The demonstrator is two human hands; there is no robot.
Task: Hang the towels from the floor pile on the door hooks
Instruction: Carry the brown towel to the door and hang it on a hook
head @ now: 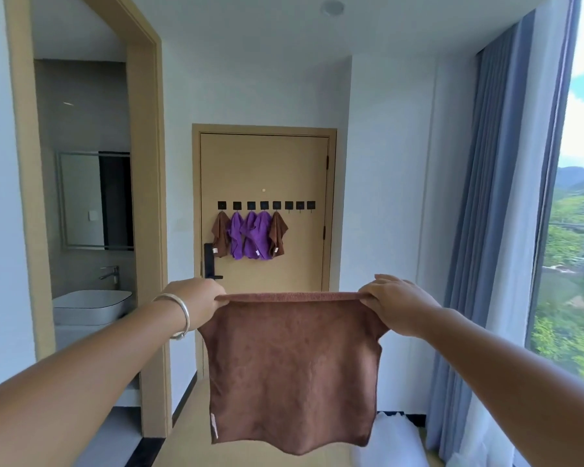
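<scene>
I hold a brown towel (pixel 292 369) stretched flat in front of me, hanging down from its top edge. My left hand (pixel 199 301) pinches its top left corner and my right hand (pixel 395 301) pinches its top right corner. Far ahead stands a tan door (pixel 263 163) with a row of several black hooks (pixel 265 205). On the left hooks hang a brown towel (pixel 220 235), purple towels (pixel 250 235) and another brown towel (pixel 278 235). The three hooks on the right (pixel 299 205) are bare. The floor pile is not in view.
An open bathroom doorway (pixel 145 197) with a sink (pixel 91 306) and a mirror is on the left. Blue curtains (pixel 486 230) and a big window line the right side. A white soft object (pixel 390 439) lies on the floor at lower right. A black door lock (pixel 209 261) sits under the hooks.
</scene>
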